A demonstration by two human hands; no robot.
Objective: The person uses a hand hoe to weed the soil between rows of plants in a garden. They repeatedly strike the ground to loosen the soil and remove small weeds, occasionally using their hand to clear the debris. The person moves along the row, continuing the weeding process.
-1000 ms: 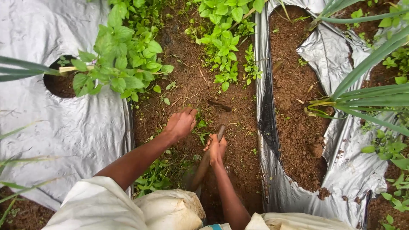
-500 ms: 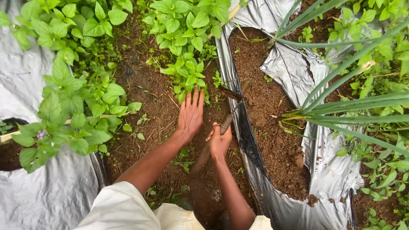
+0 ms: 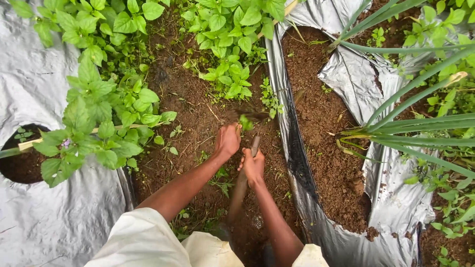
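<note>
My right hand (image 3: 254,167) grips the wooden handle of a small hoe (image 3: 246,170); its dark blade (image 3: 250,115) rests on the soil ahead. My left hand (image 3: 227,140) is closed around a small green weed (image 3: 244,122) just left of the blade. Both hands work over the brown soil furrow (image 3: 198,123) between two beds. Leafy green weeds (image 3: 225,54) grow further up the furrow.
Silver plastic mulch (image 3: 44,217) covers the left bed, with a planting hole (image 3: 20,165). Another silver sheet (image 3: 356,79) is bunched around the right bed of loose soil (image 3: 326,133). Long green onion-like leaves (image 3: 420,128) reach in from the right. A broad-leaved plant (image 3: 94,123) stands at left.
My left hand, flat and spread over the weeds half a second ago, has pulled back and closed on a small weed. The hoe blade has shifted left towards it.
</note>
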